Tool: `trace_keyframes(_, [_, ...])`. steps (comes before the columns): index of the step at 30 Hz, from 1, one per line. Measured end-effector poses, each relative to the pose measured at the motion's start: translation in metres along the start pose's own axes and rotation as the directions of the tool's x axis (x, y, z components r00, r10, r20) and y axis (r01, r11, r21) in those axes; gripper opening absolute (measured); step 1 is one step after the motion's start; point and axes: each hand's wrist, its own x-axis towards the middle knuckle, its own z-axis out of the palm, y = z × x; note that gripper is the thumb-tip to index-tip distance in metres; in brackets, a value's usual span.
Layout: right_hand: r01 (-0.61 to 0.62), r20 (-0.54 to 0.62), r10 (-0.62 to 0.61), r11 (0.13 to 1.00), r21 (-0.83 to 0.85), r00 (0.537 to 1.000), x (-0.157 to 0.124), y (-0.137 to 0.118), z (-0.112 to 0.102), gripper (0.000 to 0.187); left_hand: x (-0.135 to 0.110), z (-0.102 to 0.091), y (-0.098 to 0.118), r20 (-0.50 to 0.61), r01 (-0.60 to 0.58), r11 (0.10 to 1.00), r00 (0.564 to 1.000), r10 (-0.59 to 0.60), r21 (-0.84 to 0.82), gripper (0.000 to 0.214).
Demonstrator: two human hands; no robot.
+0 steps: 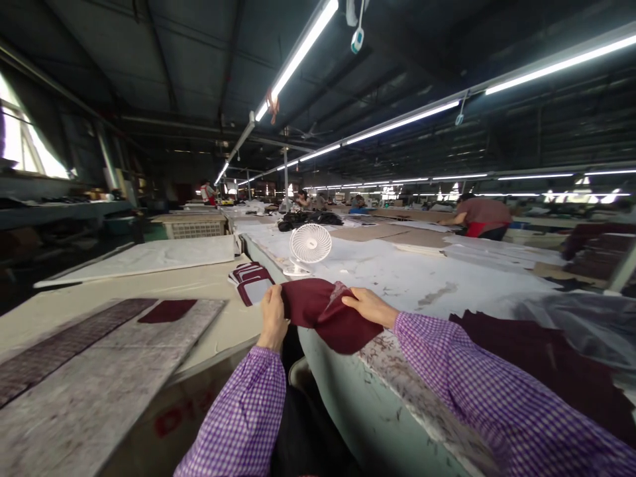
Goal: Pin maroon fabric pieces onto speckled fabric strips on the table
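Between my two hands a piece of maroon fabric (318, 308) is held up over the gap by the table edge, sagging in the middle. My left hand (273, 315) is closed on its left end. On the other side my right hand (368, 306) pinches it, next to a pale, whitish patch on the cloth. Just beyond my left hand lies a small stack of maroon-bordered pieces with light centres (252, 285). A flat maroon fabric piece (167, 311) rests on the grey speckled board (124, 358) at the left.
A small white fan (310, 244) stands on the long white table (387, 271). More maroon fabric (541, 364) and clear plastic sheeting (571, 324) lie at the right. A person (484, 215) leans over the table farther back. A plastic crate (196, 228) stands behind the left table.
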Motion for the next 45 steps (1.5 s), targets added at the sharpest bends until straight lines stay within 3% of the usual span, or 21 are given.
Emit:
trace_keyframes(5, [0.024, -0.068, -0.041, 0.972, -0.235, 0.997, -0.008, -0.013, -0.009, 0.029, -0.009, -0.001, 0.009, 0.063, 0.011, 0.997, 0.998, -0.006, -0.073, 0.041])
trace_keyframes(7, [0.016, -0.069, -0.039, 0.954, -0.299, 0.997, -0.012, -0.02, -0.011, 0.032, -0.016, -0.003, 0.018, 0.104, -0.001, 1.0, 0.995, 0.004, -0.03, 0.047])
trace_keyframes(11, [0.005, -0.089, -0.051, 0.893, -0.451, 0.995, -0.03, -0.049, -0.005, 0.035, -0.036, -0.006, 0.03, 0.248, -0.123, 0.984, 0.965, 0.089, 0.126, 0.042])
trace_keyframes(14, [0.133, -0.031, -0.174, 0.842, -0.522, 0.984, -0.045, -0.074, 0.004, 0.037, -0.051, -0.006, 0.031, 0.336, -0.184, 0.968, 0.934, 0.119, 0.169, 0.034])
trace_keyframes(17, [0.212, 0.011, -0.24, 0.839, -0.502, 0.971, -0.048, -0.071, 0.005, 0.032, -0.059, -0.011, 0.032, 0.304, -0.226, 0.961, 0.937, 0.17, 0.159, 0.031])
trace_keyframes(20, [-0.014, -0.107, -0.037, 0.899, -0.438, 0.994, -0.034, -0.046, -0.006, 0.029, -0.055, -0.02, 0.037, 0.206, -0.244, 0.962, 0.955, 0.215, 0.124, 0.031])
trace_keyframes(22, [-0.025, -0.12, -0.023, 0.925, -0.379, 0.993, -0.024, -0.034, -0.012, 0.03, -0.05, -0.024, 0.039, 0.174, -0.241, 0.965, 0.96, 0.222, 0.101, 0.032])
trace_keyframes(24, [0.017, -0.112, -0.06, 0.937, -0.349, 0.992, -0.021, -0.037, -0.013, 0.029, -0.047, -0.024, 0.039, 0.137, -0.228, 0.97, 0.967, 0.216, 0.085, 0.036])
trace_keyframes(27, [0.054, -0.11, -0.105, 0.919, -0.39, 0.988, -0.031, -0.065, -0.003, 0.028, -0.048, -0.017, 0.034, 0.131, -0.229, 0.965, 0.968, 0.212, 0.128, 0.041])
trace_keyframes(29, [0.158, -0.055, -0.198, 0.896, -0.414, 0.979, -0.041, -0.082, 0.004, 0.029, -0.052, -0.013, 0.032, 0.198, -0.254, 0.95, 0.956, 0.217, 0.184, 0.039])
trace_keyframes(31, [0.277, 0.009, -0.297, 0.877, -0.393, 0.955, -0.046, -0.082, 0.003, 0.026, -0.053, -0.015, 0.041, 0.23, -0.278, 0.943, 0.945, 0.234, 0.183, 0.035])
trace_keyframes(32, [0.234, -0.037, -0.266, 0.897, -0.376, 0.963, -0.045, -0.074, -0.001, 0.022, -0.052, -0.02, 0.049, 0.2, -0.292, 0.944, 0.945, 0.26, 0.152, 0.034])
trace_keyframes(33, [0.132, -0.059, -0.162, 0.929, -0.346, 0.985, -0.042, -0.062, -0.008, 0.019, -0.049, -0.028, 0.061, 0.12, -0.299, 0.95, 0.95, 0.287, 0.093, 0.033])
trace_keyframes(34, [-0.054, -0.133, 0.015, 0.953, -0.299, 0.991, -0.037, -0.046, -0.017, 0.022, -0.045, -0.037, 0.074, 0.015, -0.344, 0.938, 0.939, 0.344, 0.045, 0.033])
trace_keyframes(35, [-0.141, -0.19, 0.089, 0.95, -0.28, 0.978, -0.032, -0.03, -0.025, 0.026, -0.041, -0.047, 0.088, -0.086, -0.376, 0.927, 0.923, 0.375, 0.006, 0.033])
trace_keyframes(37, [-0.207, -0.205, 0.16, 0.95, -0.232, 0.966, -0.02, 0.0, -0.037, 0.028, -0.034, -0.064, 0.109, -0.267, -0.429, 0.902, 0.876, 0.402, -0.048, 0.032])
trace_keyframes(40, [-0.27, -0.174, 0.246, 0.954, -0.128, 0.953, -0.009, 0.025, -0.036, 0.031, -0.03, -0.075, 0.116, -0.262, -0.291, 0.95, 0.931, 0.255, -0.111, 0.028])
trace_keyframes(42, [-0.345, -0.151, 0.336, 0.938, -0.037, 0.93, -0.005, 0.03, -0.028, 0.033, -0.032, -0.074, 0.106, -0.224, -0.179, 0.976, 0.963, 0.149, -0.123, 0.024])
trace_keyframes(45, [-0.436, -0.092, 0.447, 0.892, 0.117, 0.89, -0.002, 0.032, -0.024, 0.031, -0.036, -0.072, 0.087, -0.218, -0.072, 0.989, 0.975, 0.042, -0.13, 0.023])
